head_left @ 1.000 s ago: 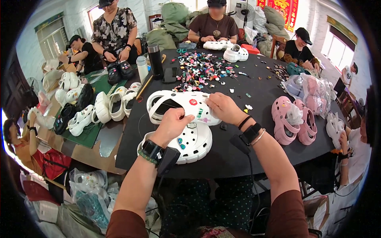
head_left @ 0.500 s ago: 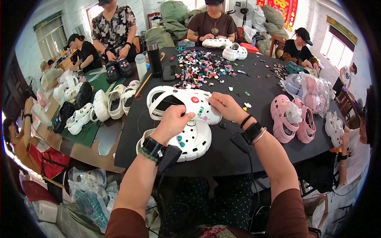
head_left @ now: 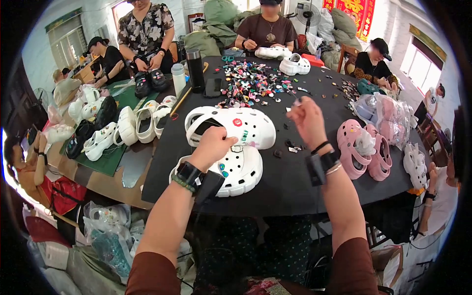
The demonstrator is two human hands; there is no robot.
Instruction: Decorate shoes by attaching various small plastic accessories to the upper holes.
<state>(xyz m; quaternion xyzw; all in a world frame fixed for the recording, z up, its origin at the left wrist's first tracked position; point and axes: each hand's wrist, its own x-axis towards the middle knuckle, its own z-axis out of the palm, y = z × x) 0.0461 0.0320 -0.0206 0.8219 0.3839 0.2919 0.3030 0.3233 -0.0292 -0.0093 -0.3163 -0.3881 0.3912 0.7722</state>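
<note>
My left hand [head_left: 212, 149] grips a white clog [head_left: 258, 125] by its opening and upper, with the thumb along the side. The clog lies on its side, its holed top toward me, bearing a round red charm [head_left: 237, 122] and green letter charms [head_left: 245, 135]. Nearer me, a second white clog [head_left: 243, 174] rests on the table with a blue-green sunglasses charm [head_left: 223, 170]. My right hand [head_left: 307, 120] is raised off to the clog's right, touching neither shoe. Its fingers are pinched together and slightly blurred; whatever lies between the fingertips is too small to name.
Past the clogs spreads a heap of colourful charms [head_left: 250, 81]. A black bottle [head_left: 194, 71], a white bottle [head_left: 178, 80] and a phone [head_left: 213, 88] stand or lie at its left. Pink clogs [head_left: 352, 147] sit at right, more shoes [head_left: 127, 128] at left. Several co-workers surround the table.
My right hand has let go of the white clog's toe and moved up and to the right. My left hand still grips the clog, which has hardly moved.
</note>
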